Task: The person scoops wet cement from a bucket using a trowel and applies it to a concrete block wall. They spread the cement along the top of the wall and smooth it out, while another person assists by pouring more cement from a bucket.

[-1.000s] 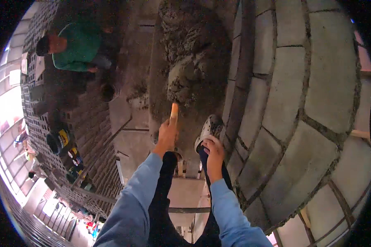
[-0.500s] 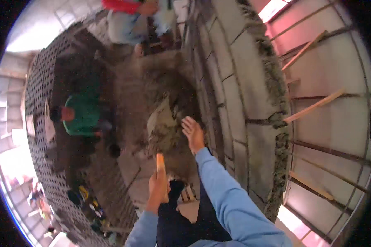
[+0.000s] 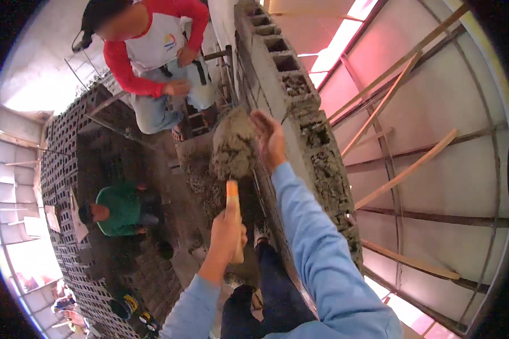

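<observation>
My left hand (image 3: pixel 226 233) is wrapped round the orange-and-wood handle of a trowel (image 3: pixel 233 196). A thick heap of wet grey mortar (image 3: pixel 233 147) sits at the trowel's far end and covers its blade. Just right of that heap, my right hand (image 3: pixel 271 138) is held up with fingers stretched out, holding nothing. Whether its fingertips touch the mortar I cannot tell. Close by on the right runs a hollow concrete block wall (image 3: pixel 274 107), with rough mortar (image 3: pixel 331 178) along its top and open block cores at the far end.
A co-worker in a red-and-white shirt (image 3: pixel 152 45) sits at the far end by the wall. Lower down on the left is another person in green (image 3: pixel 119 210). Stacked hollow blocks (image 3: pixel 59 164) line the left; wooden braces (image 3: pixel 407 166) cross the panelled right side.
My trowel, now heaped with mortar, has come up and forward toward the wall. My right hand has moved forward beside it. The view has shifted, showing more of the far co-worker and wall top.
</observation>
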{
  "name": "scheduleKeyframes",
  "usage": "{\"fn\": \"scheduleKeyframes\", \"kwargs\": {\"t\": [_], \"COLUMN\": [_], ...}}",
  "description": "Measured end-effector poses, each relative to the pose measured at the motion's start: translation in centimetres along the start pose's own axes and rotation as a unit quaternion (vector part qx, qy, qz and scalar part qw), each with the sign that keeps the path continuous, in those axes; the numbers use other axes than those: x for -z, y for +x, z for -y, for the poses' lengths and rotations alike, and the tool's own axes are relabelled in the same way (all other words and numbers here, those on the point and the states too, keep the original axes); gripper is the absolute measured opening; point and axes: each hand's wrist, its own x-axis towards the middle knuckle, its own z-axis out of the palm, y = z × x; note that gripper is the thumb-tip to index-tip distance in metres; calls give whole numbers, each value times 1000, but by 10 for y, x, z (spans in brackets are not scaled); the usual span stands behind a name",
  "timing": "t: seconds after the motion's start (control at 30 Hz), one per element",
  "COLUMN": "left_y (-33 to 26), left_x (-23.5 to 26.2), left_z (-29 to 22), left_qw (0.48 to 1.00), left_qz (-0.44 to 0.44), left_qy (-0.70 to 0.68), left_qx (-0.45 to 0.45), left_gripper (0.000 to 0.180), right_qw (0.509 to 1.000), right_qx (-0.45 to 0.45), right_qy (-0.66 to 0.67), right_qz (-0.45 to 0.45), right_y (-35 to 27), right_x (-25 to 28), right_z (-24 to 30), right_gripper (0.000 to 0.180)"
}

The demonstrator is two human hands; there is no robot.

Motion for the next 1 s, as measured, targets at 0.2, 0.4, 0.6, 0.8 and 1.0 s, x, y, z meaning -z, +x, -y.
{"fn": "scheduleKeyframes", "kwargs": {"t": [0.2,0.4,0.6,0.8,1.0], "left_y": [81,180,136,144,123], "left_x": [-116,-197,-255,-217,-198], "left_z": [-148,-229,-251,-246,-276], "left_qw": [997,948,938,931,924], "left_qz": [36,-56,-105,-85,-29], "left_qy": [-39,203,196,214,256], "left_qx": [-50,-240,-266,-283,-283], "left_gripper": [65,56,45,49,47], "right_qw": [981,969,968,957,960], "right_qx": [15,37,60,62,87], "right_qy": [-184,-234,-211,-225,-102], "right_qz": [-57,-72,-120,-172,-244], "right_y": [167,241,296,258,233], "right_x": [4,33,124,68,44], "right_z": [113,106,120,104,129], "right_gripper": [47,47,39,43,51]}}
